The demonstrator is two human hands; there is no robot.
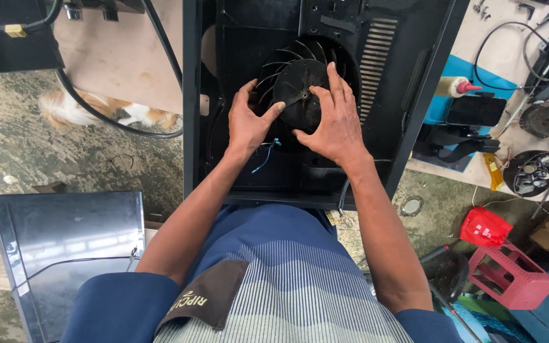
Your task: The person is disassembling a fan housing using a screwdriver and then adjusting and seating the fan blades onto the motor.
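Together, left hand [246, 124] and right hand [333, 121] clamp the black fan wheel [300, 89] inside the black housing [401, 95]; a red-capped glue bottle [455, 86] lies on the table [478, 38].

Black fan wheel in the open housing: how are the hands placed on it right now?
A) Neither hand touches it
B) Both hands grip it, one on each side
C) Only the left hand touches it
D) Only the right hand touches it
B: the left hand and right hand both have fingers pressed on the black fan wheel from opposite sides, inside the black housing.
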